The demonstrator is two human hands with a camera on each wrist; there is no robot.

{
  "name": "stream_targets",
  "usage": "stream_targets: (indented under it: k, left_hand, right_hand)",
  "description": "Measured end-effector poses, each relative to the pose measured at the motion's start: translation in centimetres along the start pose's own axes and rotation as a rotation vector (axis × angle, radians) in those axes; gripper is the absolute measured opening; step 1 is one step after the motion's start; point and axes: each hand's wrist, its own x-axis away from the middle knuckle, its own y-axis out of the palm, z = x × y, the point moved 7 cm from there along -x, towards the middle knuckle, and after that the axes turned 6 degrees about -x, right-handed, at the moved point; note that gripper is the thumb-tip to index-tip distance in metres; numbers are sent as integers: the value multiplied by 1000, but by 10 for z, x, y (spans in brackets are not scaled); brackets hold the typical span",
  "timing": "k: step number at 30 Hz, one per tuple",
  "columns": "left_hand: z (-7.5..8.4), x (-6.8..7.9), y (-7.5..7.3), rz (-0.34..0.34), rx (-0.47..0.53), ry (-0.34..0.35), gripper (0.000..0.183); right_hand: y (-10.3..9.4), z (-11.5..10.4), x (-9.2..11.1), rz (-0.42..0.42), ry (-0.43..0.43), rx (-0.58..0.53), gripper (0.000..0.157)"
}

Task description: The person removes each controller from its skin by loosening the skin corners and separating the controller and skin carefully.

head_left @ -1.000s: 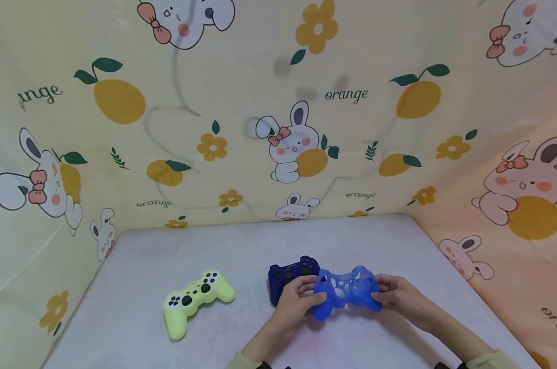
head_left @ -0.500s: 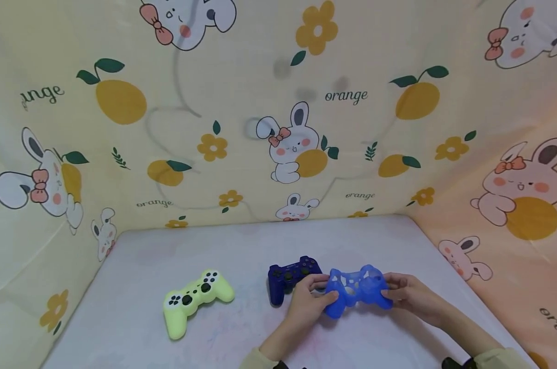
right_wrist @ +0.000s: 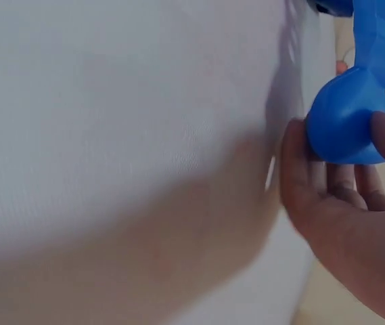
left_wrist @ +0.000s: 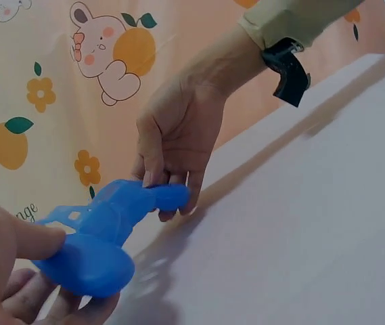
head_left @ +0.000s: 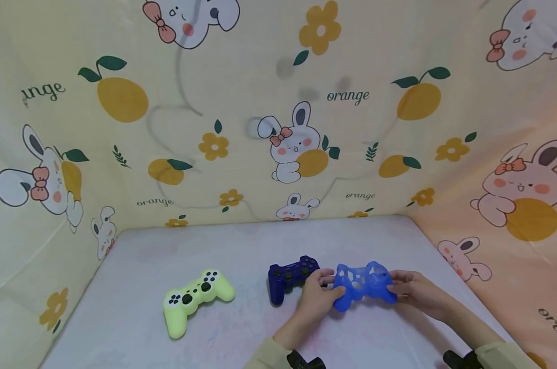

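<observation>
A blue silicone controller cover (head_left: 364, 283), with cut-out holes across its face, is held above the table between both hands. The left hand (head_left: 320, 294) pinches its left grip, thumb on the near side, as the left wrist view shows with the cover's rounded end (left_wrist: 92, 265). On the other side, the right hand (head_left: 418, 293) grips the right end between thumb and fingers; the right wrist view shows that rounded end (right_wrist: 344, 125) above the curled fingers. Just behind the left hand lies a dark blue game controller (head_left: 287, 277), partly covered by its fingers.
A light green game controller (head_left: 196, 297) lies on the left part of the white table (head_left: 177, 246). Fabric curtains (head_left: 241, 102) printed with rabbits and oranges enclose the table at the back and sides. Dark straps (head_left: 306, 361) sit around the wrists.
Both hands have shifted right with the blue silicone cover, uncovering more of the dark blue controller at first. The green and dark blue controllers stay put.
</observation>
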Motion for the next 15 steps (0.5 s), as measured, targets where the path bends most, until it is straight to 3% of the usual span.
stream_targets:
  k: [5, 15]
  left_hand:
    - [-5, 1, 11, -41, 15, -42, 42]
    - [-14, 2, 17, 47, 15, -87, 47]
  right_hand:
    - [-14, 7, -2, 44, 43, 54, 52]
    - [-21, 7, -7, -30, 30, 28, 39]
